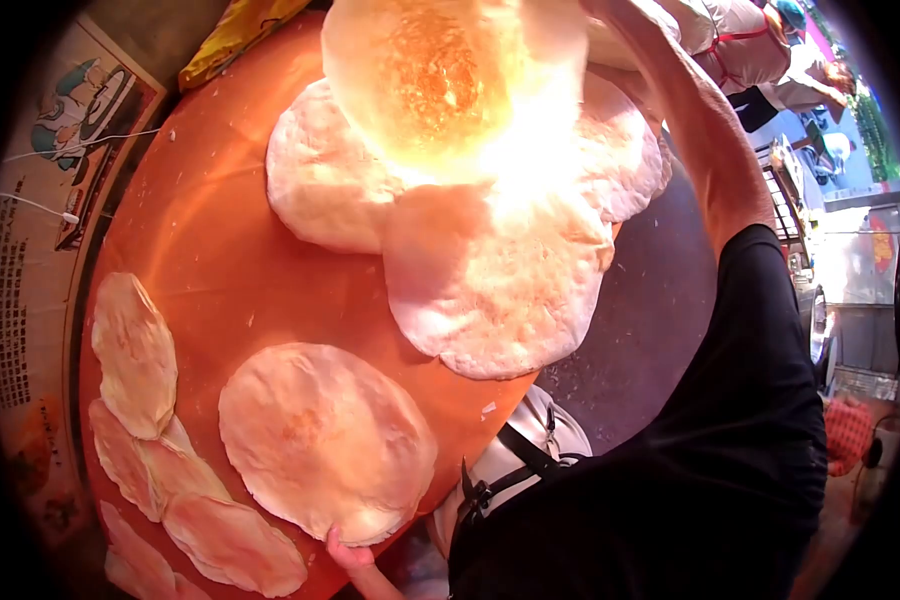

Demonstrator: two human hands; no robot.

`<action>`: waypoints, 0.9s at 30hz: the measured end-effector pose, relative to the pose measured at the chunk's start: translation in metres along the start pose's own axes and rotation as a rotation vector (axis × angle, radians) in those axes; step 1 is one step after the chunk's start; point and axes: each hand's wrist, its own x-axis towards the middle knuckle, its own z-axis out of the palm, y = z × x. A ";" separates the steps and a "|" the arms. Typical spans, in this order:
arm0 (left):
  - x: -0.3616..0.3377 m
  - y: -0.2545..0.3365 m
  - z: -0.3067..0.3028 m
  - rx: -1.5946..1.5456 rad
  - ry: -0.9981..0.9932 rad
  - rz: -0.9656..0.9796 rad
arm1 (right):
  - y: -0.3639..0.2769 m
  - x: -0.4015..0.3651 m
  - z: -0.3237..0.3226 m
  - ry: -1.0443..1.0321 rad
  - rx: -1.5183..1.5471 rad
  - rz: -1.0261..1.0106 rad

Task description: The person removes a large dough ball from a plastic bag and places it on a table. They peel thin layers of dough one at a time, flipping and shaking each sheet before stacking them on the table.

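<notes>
Bread (330, 440) pinched at its rim by the left hand (351, 554), light pressure should prevent tears; right hand unseen, can't tell its fingers!

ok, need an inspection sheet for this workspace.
Surface: orange tabletop, pale flecks scattered on it.
Job's things: large round flatbread at the left hand; overlapping flatbreads farther up the view, glare over some; long flatbread pieces along the left.
Clutter: white scrap near the table edge.
Hands: left touches the round flatbread's rim, grip unclear; right out of view, its forearm extended upward.
Cables: white cables across the printed panel.
Surroundings: printed panel left; people upper right.
</notes>
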 end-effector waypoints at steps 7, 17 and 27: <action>-0.001 0.001 0.006 0.018 0.067 -0.004 | 0.055 -0.015 0.005 0.353 -0.935 -0.382; -0.020 0.009 0.014 -0.004 0.046 0.050 | 0.094 -0.138 0.091 -0.353 -0.791 -0.153; -0.031 0.029 0.061 0.232 -0.210 0.406 | -0.093 -0.478 0.251 -1.411 0.246 -0.216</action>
